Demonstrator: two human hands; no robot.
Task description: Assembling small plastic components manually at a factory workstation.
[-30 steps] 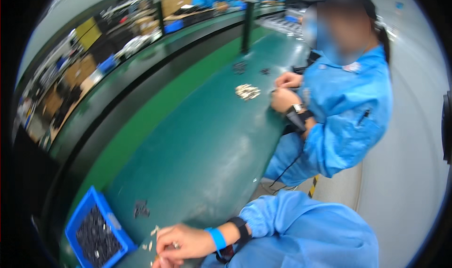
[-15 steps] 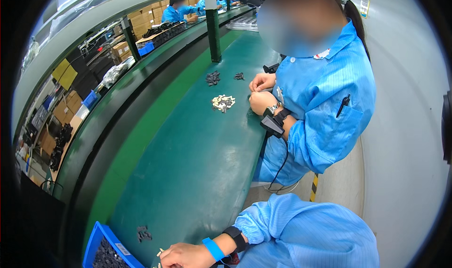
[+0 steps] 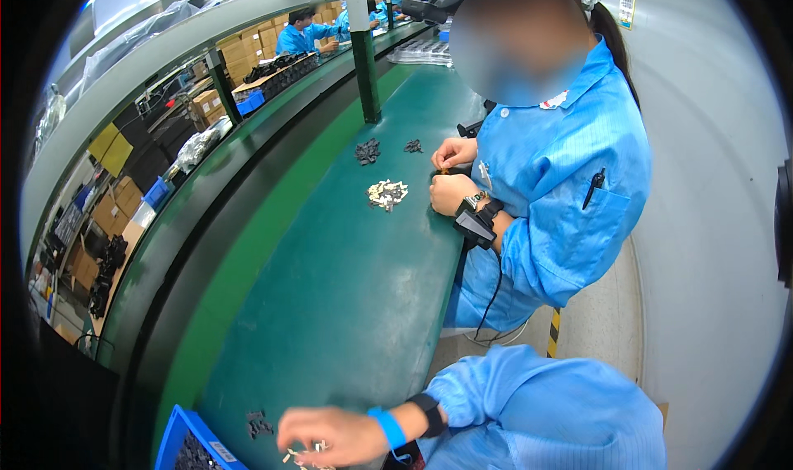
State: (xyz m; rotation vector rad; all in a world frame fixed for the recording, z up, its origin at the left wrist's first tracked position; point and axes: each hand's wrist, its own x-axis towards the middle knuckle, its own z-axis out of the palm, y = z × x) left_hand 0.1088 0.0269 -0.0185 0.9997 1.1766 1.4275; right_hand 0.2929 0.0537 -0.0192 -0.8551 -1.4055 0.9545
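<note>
My right hand (image 3: 330,434) hovers over a small pile of cream-coloured pieces (image 3: 307,456) at the lower edge. Its fingers look bent and apart, with a little motion blur, and nothing shows held in them. A blue band and a black strap circle the wrist. Just left of the hand lies a small cluster of dark pieces (image 3: 259,424) on the green tabletop (image 3: 330,305). A blue bin (image 3: 176,437) holding many small dark parts stands at the lower left, cut off by the frame. My left hand is out of view.
A co-worker (image 3: 562,164) in a blue smock sits up the bench, both hands around a small dark item. Near them lie a cream-and-dark pile (image 3: 387,194) and two dark piles (image 3: 368,151). A post (image 3: 363,73) rises beyond. A dark channel (image 3: 173,280) runs along the left.
My right hand has lifted slightly and its fingers have spread from a closer pinch over the cream pieces. The co-worker's hands have parted a little, showing a dark item. The whole view has shifted slightly.
</note>
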